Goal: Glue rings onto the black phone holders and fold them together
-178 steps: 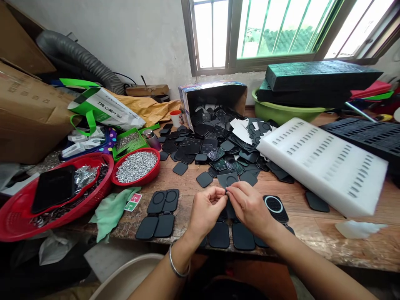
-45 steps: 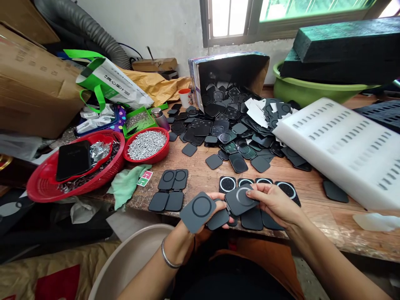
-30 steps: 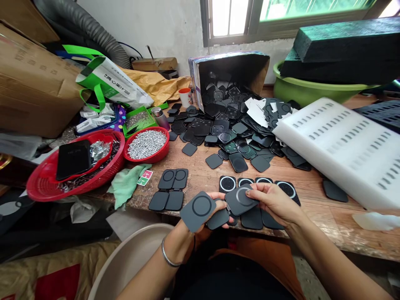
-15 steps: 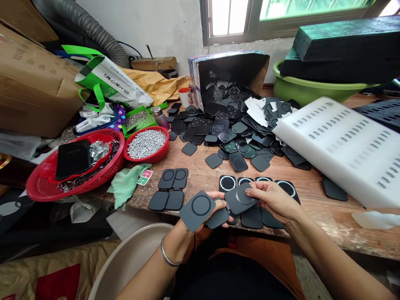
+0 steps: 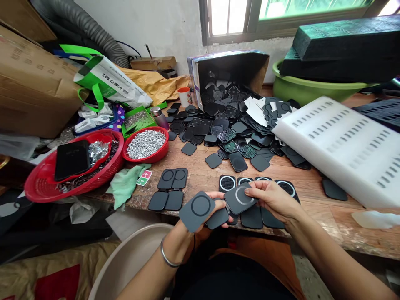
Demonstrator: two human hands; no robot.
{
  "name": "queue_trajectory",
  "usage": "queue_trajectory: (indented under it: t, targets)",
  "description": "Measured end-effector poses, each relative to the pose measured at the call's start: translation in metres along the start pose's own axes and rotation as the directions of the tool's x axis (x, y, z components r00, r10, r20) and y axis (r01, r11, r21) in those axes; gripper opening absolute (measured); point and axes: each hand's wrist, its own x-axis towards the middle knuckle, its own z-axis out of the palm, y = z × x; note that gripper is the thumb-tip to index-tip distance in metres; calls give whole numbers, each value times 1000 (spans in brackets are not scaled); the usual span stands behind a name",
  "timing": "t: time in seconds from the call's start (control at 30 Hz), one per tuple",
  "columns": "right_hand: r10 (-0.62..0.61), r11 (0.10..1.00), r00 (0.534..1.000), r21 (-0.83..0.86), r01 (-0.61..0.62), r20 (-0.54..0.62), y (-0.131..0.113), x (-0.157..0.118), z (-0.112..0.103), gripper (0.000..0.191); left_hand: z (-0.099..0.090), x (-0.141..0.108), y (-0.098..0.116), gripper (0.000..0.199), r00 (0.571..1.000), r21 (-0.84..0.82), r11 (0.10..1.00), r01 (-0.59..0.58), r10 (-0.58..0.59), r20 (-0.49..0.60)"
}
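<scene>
My left hand (image 5: 215,205) holds a folding black pad assembly over the table's front edge; its grey square panel with a ring (image 5: 197,210) sticks out to the left. My right hand (image 5: 271,199) grips the assembly's right panel (image 5: 240,199), a dark square with a pale ring, thumb on top. Under my hands several black pads (image 5: 250,217) lie in a row, with round-mesh pieces (image 5: 227,183) just behind them. A four-panel black piece (image 5: 168,188) lies to the left.
A heap of black parts (image 5: 231,129) spills from a tipped box (image 5: 229,71). Red bowl of screws (image 5: 145,144), red basket (image 5: 40,183), green cloth (image 5: 125,185) at left. White slotted foam (image 5: 340,146) at right, green basin (image 5: 300,89) behind. A beige tub (image 5: 125,262) sits below the table edge.
Since the oldest frame I have lifted a folding pad assembly off the table toward me. Over the last second my hands have hardly moved; the right panel has tilted slightly.
</scene>
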Motion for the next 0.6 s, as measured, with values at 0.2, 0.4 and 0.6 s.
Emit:
queue_trajectory:
  t: [0.2, 0.4, 0.6]
  targets:
    - [-8, 1000, 1000, -29, 9, 22, 0, 2, -2, 33, 1, -1, 0, 41, 1000, 20, 1000, -20, 20, 14]
    - [-23, 997, 1000, -68, 24, 8, 0, 2, -2, 33, 0, 0, -2, 45, 999, 15, 999, -28, 28, 25]
    - [-50, 993, 999, -105, 50, 2, 3, 3, -2, 33, -1, 0, -3, 41, 1000, -22, 1000, -2, 2, -6]
